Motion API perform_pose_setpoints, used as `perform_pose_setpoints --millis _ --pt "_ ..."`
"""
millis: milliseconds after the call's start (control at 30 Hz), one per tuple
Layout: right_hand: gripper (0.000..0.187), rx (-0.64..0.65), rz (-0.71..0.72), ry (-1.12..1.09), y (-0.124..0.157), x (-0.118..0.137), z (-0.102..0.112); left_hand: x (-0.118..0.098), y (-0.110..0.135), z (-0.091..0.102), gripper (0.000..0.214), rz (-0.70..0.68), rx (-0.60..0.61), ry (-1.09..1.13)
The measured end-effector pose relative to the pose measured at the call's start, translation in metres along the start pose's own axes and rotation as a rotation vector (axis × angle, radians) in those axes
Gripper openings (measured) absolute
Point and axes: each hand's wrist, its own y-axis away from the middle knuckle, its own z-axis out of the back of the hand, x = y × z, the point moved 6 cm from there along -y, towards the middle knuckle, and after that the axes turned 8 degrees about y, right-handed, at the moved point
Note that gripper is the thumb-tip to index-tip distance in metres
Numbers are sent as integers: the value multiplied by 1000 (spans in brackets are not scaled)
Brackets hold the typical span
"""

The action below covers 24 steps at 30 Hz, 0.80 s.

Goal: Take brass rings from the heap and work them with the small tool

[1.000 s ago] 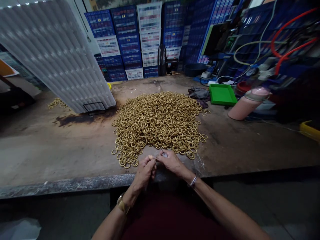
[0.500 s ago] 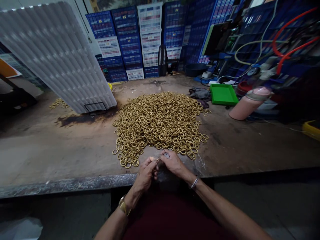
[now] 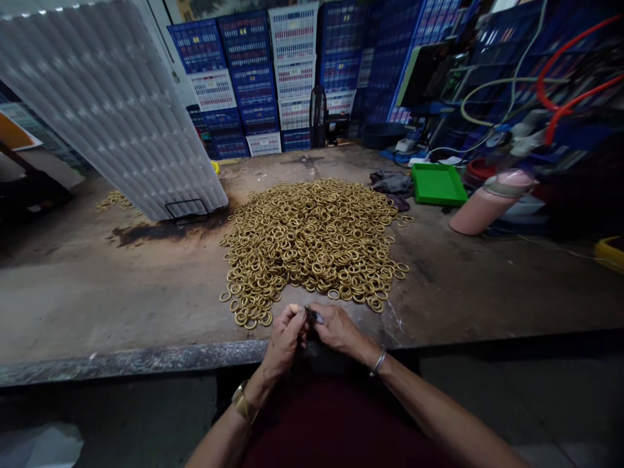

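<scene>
Close fingertip work at the near edge, in front of a heap of brass-coloured rings

The step in hand looks like fine, two-handed work on something very small, done just in front of the rings (image 3: pixel 312 237). These lie heaped across the middle of the surface (image 3: pixel 146 292), their front fringe reaching toward its near edge, with one loose ring (image 3: pixel 333 294) just beyond the right hand.

Both hands meet over that near edge. The left hand (image 3: pixel 286 333) is curled, thumb and fingers drawn together in a pinch; whether a ring sits between them cannot be told, since the fingertips hide it. The right hand (image 3: pixel 336 327) is closed around a small dark tool (image 3: pixel 316 316), whose tip points at the left thumb. Its exact kind is too small to make out.

As a judgement, the next move calls for a firm left pinch and small, controlled turns of the right wrist, with the tool's tip clear of the left thumb. The heap's front fringe is close enough to both hands that a short reach from the near edge would suffice for picking up a ring.
</scene>
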Motion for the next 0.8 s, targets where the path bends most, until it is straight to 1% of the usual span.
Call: perform_pose_setpoints --millis 133,233,300,367,433,500,567,667,733,800 --pt "14 60 16 15 -4 -1 2 -11 7 -6 29 -41 37 -66" --pt "14 71 -46 140 -7 -7 4 -24 20 -15 29 -15 97 -66" --pt "14 57 -62 209 -10 -8 3 -27 30 -20 28 68 147 -16" --pt "16 27 -37 212 -15 -5 -2 -21 43 -17 28 206 181 34" --pt "17 -24 -8 176 -23 0 -8 -8 59 -5 28 364 184 4" --pt "18 -90 24 116 -34 7 -14 9 75 18 27 486 142 -99" --pt "23 -136 63 58 -47 17 -20 23 86 46 28 496 24 -117" --pt "33 -125 108 74 -62 31 -29 46 95 76 30 488 -102 -56" --pt "36 -84 136 153 -68 39 -33 64 94 86 32 499 -168 -37" --pt "35 -43 156 229 -68 44 -35 80 85 86 35 503 -211 -30"
